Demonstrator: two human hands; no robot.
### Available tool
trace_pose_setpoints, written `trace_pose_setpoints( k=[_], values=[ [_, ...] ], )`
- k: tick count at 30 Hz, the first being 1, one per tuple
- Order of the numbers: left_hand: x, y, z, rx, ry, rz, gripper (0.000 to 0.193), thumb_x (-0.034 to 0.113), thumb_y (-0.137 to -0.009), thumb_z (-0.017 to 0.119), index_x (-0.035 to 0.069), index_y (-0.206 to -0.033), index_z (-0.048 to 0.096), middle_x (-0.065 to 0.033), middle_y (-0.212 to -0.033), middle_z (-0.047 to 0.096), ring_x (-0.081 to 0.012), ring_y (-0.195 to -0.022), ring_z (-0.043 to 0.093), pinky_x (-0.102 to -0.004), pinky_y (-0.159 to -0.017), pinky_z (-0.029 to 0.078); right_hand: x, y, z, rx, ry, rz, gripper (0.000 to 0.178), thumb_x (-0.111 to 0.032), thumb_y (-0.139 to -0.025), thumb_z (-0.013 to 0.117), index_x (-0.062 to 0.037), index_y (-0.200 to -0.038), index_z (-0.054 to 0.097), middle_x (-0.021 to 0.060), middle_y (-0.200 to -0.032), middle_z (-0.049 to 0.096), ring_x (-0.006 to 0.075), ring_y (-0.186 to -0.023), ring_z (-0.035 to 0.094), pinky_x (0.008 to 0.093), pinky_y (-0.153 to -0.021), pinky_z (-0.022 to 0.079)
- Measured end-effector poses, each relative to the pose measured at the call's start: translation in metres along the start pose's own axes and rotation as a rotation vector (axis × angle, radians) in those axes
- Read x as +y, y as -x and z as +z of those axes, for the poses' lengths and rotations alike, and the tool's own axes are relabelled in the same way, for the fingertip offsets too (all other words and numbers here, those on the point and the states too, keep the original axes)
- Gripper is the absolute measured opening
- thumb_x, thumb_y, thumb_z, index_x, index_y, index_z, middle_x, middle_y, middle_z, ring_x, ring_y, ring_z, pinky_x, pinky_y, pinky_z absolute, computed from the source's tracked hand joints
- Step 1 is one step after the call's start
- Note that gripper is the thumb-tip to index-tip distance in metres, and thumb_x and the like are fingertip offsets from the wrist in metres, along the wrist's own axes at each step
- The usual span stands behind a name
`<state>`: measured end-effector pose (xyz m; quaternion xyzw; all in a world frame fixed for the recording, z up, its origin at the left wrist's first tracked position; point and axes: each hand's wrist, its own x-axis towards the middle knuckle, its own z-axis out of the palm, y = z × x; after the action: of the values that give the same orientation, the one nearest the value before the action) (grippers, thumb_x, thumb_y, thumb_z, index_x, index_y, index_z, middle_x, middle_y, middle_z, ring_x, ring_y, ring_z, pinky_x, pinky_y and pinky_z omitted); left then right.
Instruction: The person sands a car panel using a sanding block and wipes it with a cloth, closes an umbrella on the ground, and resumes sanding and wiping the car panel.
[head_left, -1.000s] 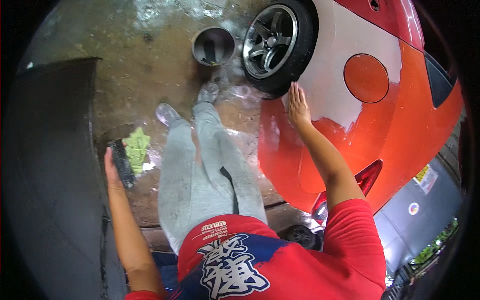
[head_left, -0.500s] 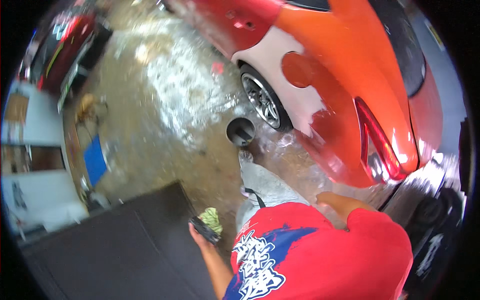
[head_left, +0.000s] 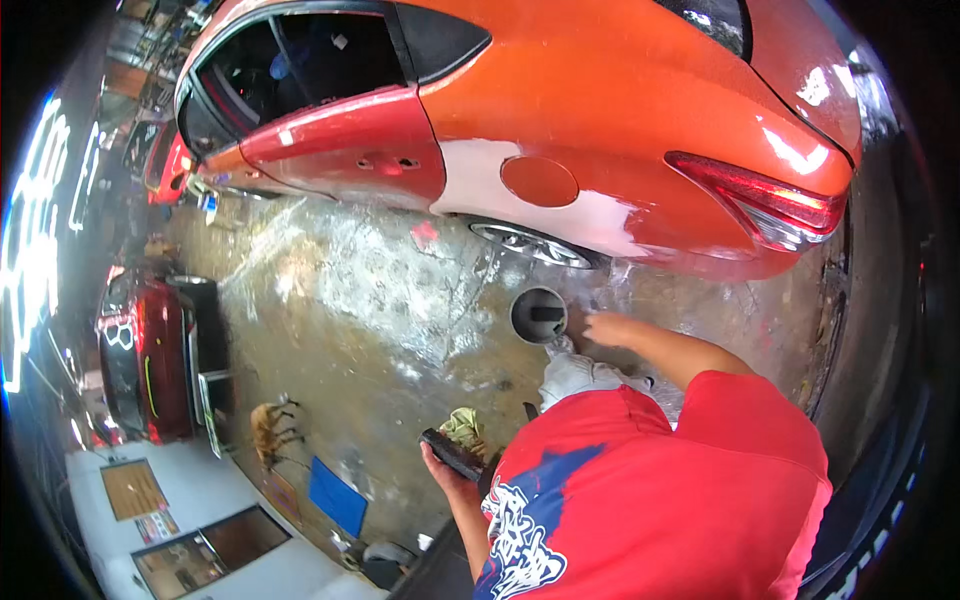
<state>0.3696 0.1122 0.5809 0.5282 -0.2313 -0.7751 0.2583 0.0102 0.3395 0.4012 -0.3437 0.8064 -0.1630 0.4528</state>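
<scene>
My left hand point(head_left: 443, 472), at the lower middle, is closed on a dark block point(head_left: 455, 455). A crumpled yellow-green cloth point(head_left: 461, 427) lies against the block's far side, and whether my fingers also grip it I cannot tell. My right arm stretches forward, with my right hand point(head_left: 604, 329) just right of a round grey bucket point(head_left: 516, 321) on the wet floor. The fingers of that hand are too small and blurred to read. Inside the bucket sits a dark block-like piece point(head_left: 547, 314). Beyond it stands an orange car point(head_left: 600, 95) with a pale bare patch point(head_left: 470, 175) around its fuel flap.
A dark red car point(head_left: 150, 360) stands at the left. A brown dog point(head_left: 268, 432) lies on the floor near a blue board point(head_left: 337, 496). At the lower left is a white wall point(head_left: 105, 545) with a window. The concrete floor point(head_left: 330, 370) shines with water.
My view has swung left, bringing more of the orange car's side into sight. My right hand has moved from beside my body out toward the bucket. The left still holds the block.
</scene>
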Motion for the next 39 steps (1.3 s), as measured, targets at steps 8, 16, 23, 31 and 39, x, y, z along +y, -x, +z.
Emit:
trace_pose_setpoints(
  k=[8,16,23,31,39],
  values=[
    [0.083,-0.070,0.017,-0.068,-0.050,0.063,0.055,0.059,-0.094,0.051,0.010,-0.117,0.060,-0.0087,-0.114,0.065,-0.0282,-0.104,0.065,-0.0478,-0.085,0.055,-0.329,-0.063,-0.018,-0.132,-0.411,-0.618,0.056,-0.052,-0.092,0.058,0.0018,-0.104,0.067,0.0245,-0.100,0.069,0.0415,-0.093,0.067,0.0490,-0.081,0.051],
    [0.145,-0.168,0.028,-0.230,-0.146,0.055,0.054,0.059,-0.096,0.046,0.016,-0.127,0.056,-0.0066,-0.123,0.062,-0.0250,-0.110,0.062,-0.0431,-0.090,0.050,-0.443,-0.095,0.016,-0.014,-0.310,-0.636,0.050,-0.040,-0.079,0.068,0.0041,-0.102,0.066,0.0272,-0.098,0.066,0.0428,-0.091,0.067,0.0493,-0.081,0.053],
    [0.230,-0.219,0.032,-0.213,-0.084,0.133,0.043,0.042,-0.102,0.047,0.006,-0.125,0.056,-0.0093,-0.124,0.059,-0.0218,-0.115,0.057,-0.0386,-0.097,0.045,-0.516,-0.164,0.034,0.131,-0.436,-0.481,0.035,-0.023,-0.079,0.060,0.0042,-0.101,0.064,0.0281,-0.101,0.067,0.0415,-0.092,0.067,0.0479,-0.084,0.052],
    [0.337,-0.280,0.000,-0.378,-0.373,0.096,0.029,0.017,-0.096,0.058,0.005,-0.122,0.058,-0.0085,-0.109,0.064,-0.0207,-0.090,0.066,-0.0363,-0.070,0.057,-0.564,-0.203,0.039,0.123,-1.001,-0.413,0.060,-0.006,-0.095,0.060,-0.0007,-0.149,0.035,0.0166,-0.140,0.051,0.0231,-0.129,0.050,0.0369,-0.108,0.041],
    [0.361,-0.313,0.008,-0.515,-0.343,0.216,0.025,0.006,-0.088,0.070,0.001,-0.111,0.062,-0.0104,-0.122,0.058,-0.0202,-0.113,0.057,-0.0314,-0.094,0.048,-0.609,-0.178,0.007,0.369,-0.697,-0.617,0.082,-0.012,-0.088,0.071,-0.0031,-0.156,0.025,0.0145,-0.150,0.041,0.0223,-0.137,0.041,0.0357,-0.116,0.031]
  ],
)
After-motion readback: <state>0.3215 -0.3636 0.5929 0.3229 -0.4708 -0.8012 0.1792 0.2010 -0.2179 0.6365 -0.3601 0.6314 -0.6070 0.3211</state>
